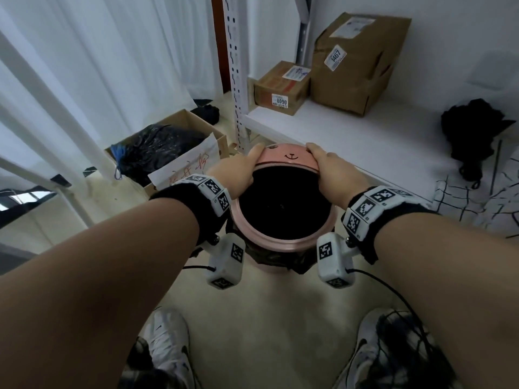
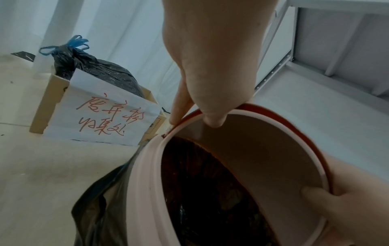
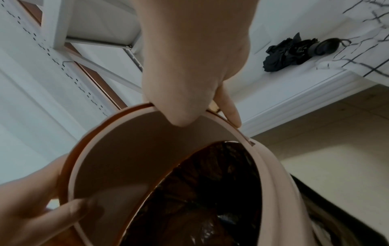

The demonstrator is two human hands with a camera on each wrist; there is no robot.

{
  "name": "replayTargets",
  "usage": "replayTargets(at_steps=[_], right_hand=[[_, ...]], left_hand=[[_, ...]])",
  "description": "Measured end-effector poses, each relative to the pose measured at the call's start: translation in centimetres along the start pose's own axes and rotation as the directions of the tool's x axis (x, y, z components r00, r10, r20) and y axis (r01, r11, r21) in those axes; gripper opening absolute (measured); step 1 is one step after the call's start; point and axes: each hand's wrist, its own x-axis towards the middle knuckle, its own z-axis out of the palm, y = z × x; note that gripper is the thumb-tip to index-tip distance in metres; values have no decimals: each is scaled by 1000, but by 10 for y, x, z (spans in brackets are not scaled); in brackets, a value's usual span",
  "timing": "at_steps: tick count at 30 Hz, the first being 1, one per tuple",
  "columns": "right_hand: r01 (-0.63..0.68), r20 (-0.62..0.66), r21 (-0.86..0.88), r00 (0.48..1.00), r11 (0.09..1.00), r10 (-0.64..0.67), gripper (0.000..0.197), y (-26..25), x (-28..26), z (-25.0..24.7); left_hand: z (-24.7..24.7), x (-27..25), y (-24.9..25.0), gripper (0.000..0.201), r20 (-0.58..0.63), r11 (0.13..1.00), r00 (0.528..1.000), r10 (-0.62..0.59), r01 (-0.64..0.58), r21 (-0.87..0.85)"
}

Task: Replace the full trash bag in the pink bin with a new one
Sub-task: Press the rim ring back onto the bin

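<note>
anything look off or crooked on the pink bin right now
The pink ring on top of the bin sits askew: its far side is lifted while the near side is down. The left hand and right hand grip it. Nothing looks spilled.

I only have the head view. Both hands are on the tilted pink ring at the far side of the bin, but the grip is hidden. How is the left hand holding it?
Observer: The left hand pinches the ring, with the thumb on its inner face and the fingers outside.
Operator: And the right?
Observer: The right hand mirrors that, thumb inside and a finger along the outer edge.
Operator: The wrist camera blocks the bin's left side. Where is the bag's edge there?
Observer: Loose plastic of the black trash bag hangs down outside the wall of the pink bin.
</note>
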Motion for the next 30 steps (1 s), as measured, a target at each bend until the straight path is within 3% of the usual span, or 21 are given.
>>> replayTargets(at_steps=[13,20,24,27,30], right_hand=[[50,39,60,998,997,-53,66,-1,18,9],[51,120,100,991,994,-63,75,0,24,3],[107,52,59,993,993,-110,65,-8,24,2],[158,48,95,985,983,-163,72,-13,29,11],[171,22,142,984,975,-176,66,-11,29,17]], left_hand=[[6,0,-14,67,-34,999,999,-29,27,-41],[1,0,-8,64,34,990,998,-56,60,-129],[1,1,-2,66,53,986,993,-103,109,-129],[1,0,-1,67,52,984,993,-105,111,-137],[0,-3,-1,67,54,984,994,-100,107,-143]])
